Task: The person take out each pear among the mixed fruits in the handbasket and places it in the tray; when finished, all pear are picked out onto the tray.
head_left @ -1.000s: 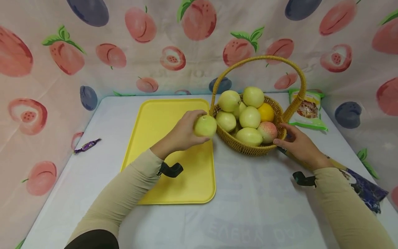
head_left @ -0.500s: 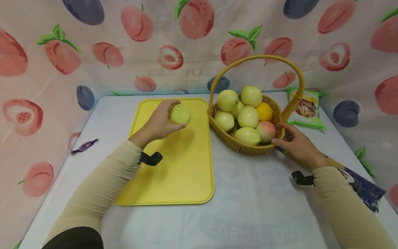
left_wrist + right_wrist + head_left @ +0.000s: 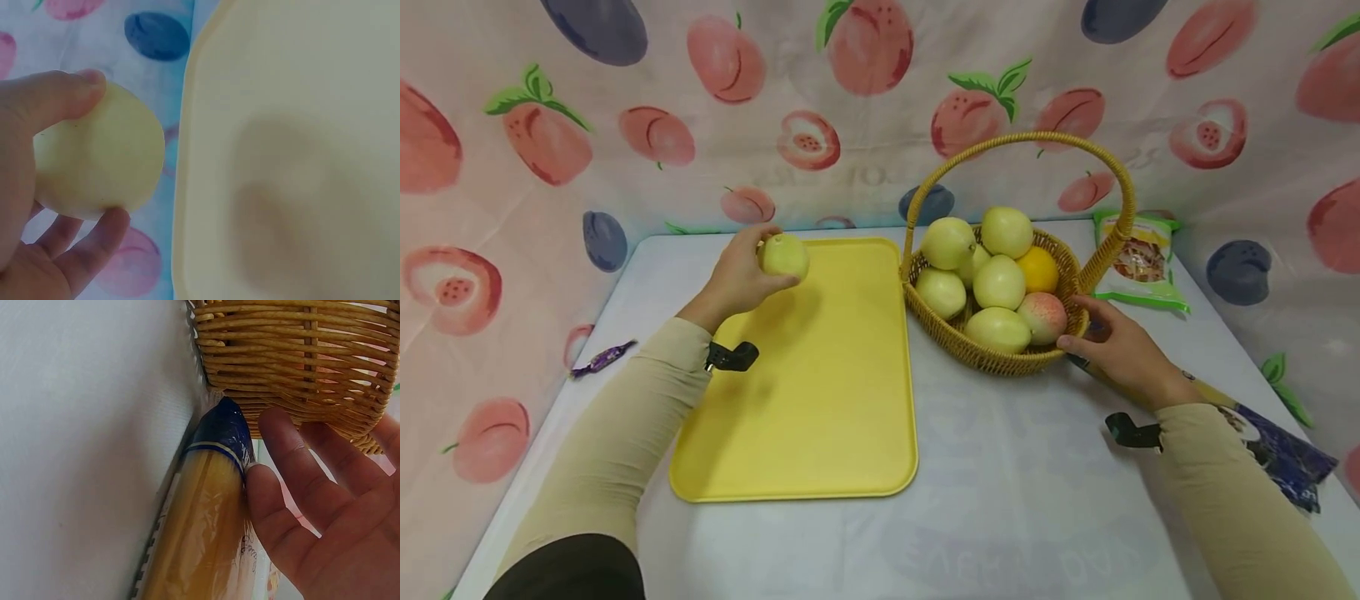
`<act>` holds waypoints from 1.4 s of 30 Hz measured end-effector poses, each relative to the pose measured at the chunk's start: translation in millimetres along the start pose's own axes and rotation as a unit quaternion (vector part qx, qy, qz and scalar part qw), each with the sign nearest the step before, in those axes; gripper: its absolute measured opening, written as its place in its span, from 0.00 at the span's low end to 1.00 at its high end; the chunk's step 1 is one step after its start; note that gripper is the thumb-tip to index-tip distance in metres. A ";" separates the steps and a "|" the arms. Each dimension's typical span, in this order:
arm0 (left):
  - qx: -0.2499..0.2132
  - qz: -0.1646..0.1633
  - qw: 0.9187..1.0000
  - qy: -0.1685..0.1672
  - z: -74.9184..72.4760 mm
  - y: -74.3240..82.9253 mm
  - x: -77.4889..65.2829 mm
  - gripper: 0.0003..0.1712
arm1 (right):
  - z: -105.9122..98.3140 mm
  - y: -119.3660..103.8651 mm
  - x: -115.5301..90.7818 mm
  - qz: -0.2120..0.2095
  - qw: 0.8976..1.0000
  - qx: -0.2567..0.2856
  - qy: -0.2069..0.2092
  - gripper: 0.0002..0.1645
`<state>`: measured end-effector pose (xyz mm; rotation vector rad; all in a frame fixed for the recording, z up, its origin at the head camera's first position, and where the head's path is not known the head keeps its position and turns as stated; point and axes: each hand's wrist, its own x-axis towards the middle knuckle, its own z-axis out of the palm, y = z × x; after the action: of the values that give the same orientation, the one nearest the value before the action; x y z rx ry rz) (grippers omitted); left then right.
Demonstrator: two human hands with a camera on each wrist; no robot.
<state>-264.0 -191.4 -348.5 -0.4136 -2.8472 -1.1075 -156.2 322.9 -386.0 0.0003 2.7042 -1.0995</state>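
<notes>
A fruit-print cloth (image 3: 865,179) rises behind the white-covered table (image 3: 1000,467). A yellow tray (image 3: 812,417) lies left of centre, and to its right stands a wicker basket (image 3: 992,360) with a tall arched handle. From beside the basket, a long packet (image 3: 1292,458), blue at its ends, runs toward the near right, passing under the right arm. The right hand (image 3: 1123,354) is at the basket's right side, its fingers parted; how firmly they press I cannot tell. The left hand (image 3: 736,271) is over the tray's far left corner, its grip pinching a round pale green fruit (image 3: 786,256) between thumb and fingers. That fruit sits on the right side of the grip, raised clear of the tray, where a shadow falls. A green-edged snack bag (image 3: 1142,258) lies beyond the basket, far right. More pale green fruits, a pinkish peach (image 3: 1043,317) and an orange (image 3: 1038,270) fill the basket. A purple wrapped candy (image 3: 602,358) lies left of the tray.
</notes>
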 end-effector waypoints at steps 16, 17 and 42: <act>-0.004 -0.084 0.996 0.037 -7.1 -51.3 20.6 0.44 | 0.9 3.3 0.3 -0.002 1.000 0.001 0.004 0.57; -0.004 -0.087 0.995 0.039 -6.6 -54.1 21.6 0.44 | 0.8 3.6 0.2 -0.004 1.000 0.001 0.004 0.56; -0.019 -0.165 0.986 0.024 -8.4 -75.4 32.7 0.43 | 0.8 4.6 1.4 -0.001 1.000 0.006 0.005 0.56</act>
<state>-316.1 -242.9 -386.8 0.0881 -2.9261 -1.1995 -157.0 325.5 -390.0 0.0047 2.7067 -1.1194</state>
